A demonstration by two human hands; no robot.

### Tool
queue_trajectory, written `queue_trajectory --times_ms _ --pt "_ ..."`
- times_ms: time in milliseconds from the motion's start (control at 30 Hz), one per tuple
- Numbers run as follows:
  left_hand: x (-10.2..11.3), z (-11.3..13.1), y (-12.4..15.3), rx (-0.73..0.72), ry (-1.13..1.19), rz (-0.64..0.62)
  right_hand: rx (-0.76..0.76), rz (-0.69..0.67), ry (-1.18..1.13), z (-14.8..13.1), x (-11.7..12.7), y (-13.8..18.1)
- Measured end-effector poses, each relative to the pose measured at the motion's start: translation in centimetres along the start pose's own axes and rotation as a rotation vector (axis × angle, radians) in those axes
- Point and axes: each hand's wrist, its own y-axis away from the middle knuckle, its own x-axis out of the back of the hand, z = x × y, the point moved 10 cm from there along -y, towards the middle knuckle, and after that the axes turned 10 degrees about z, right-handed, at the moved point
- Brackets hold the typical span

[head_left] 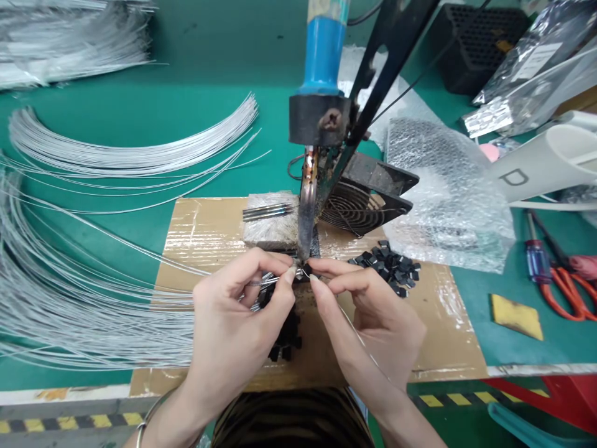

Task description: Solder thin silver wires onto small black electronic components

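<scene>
My left hand is pinched shut on the ends of thin silver wires that trail off to the left. My right hand pinches a small black part and a wire end, held against the left fingertips. Both fingertips meet right under the tip of a fixed soldering iron with a blue handle. A heap of small black parts lies just right of my right hand. More black parts lie under my left hand on the taped cardboard sheet.
Curved bundles of silver wires cover the green table on the left. A black fan stands behind the iron, bubble wrap to its right. A screwdriver, red scissors, a yellow sponge and a white tube lie at right.
</scene>
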Motion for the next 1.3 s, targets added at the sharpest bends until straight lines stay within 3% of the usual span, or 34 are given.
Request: queue_trajectory --times_ms 1300 --pt "0.3 0.1 -0.02 -0.048 -0.061 -0.001 0.083 0.007 -0.008 -0.13 0.04 0.14"
